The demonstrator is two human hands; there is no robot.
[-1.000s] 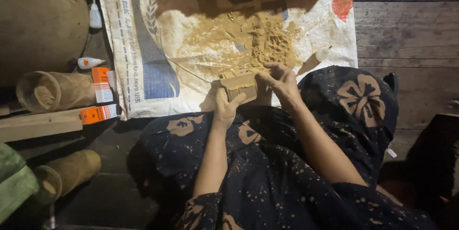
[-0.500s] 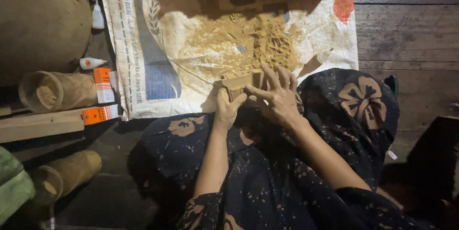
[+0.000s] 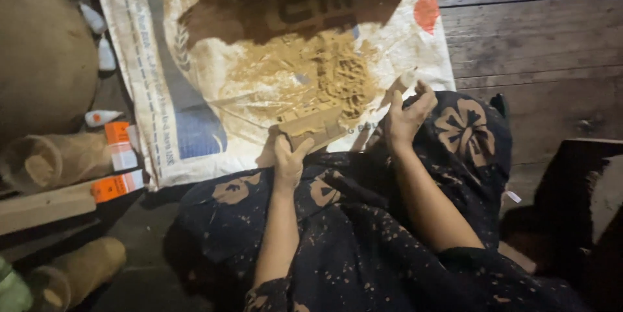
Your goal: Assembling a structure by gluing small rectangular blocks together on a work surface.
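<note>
Left hand (image 3: 287, 159) had a closed grip on the tan block (image 3: 313, 128) at frame centre, over the sack's (image 3: 195, 98) lower edge. Right hand (image 3: 403, 112) was open, empty, just right. Best w/ block held steady & level, over the sack.

The block (image 3: 310, 127) looks like matt, rough wood, and tan sawdust (image 3: 311, 78) lies on a woven plastic sack (image 3: 162, 91). The floor (image 3: 532, 39) is worn, dull wooden planks. The skirt (image 3: 363, 240) is soft printed cloth.

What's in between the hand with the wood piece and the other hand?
In the head view, only dark flowered cloth shows between the left hand, gripping the wooden block, and the right hand.
</note>
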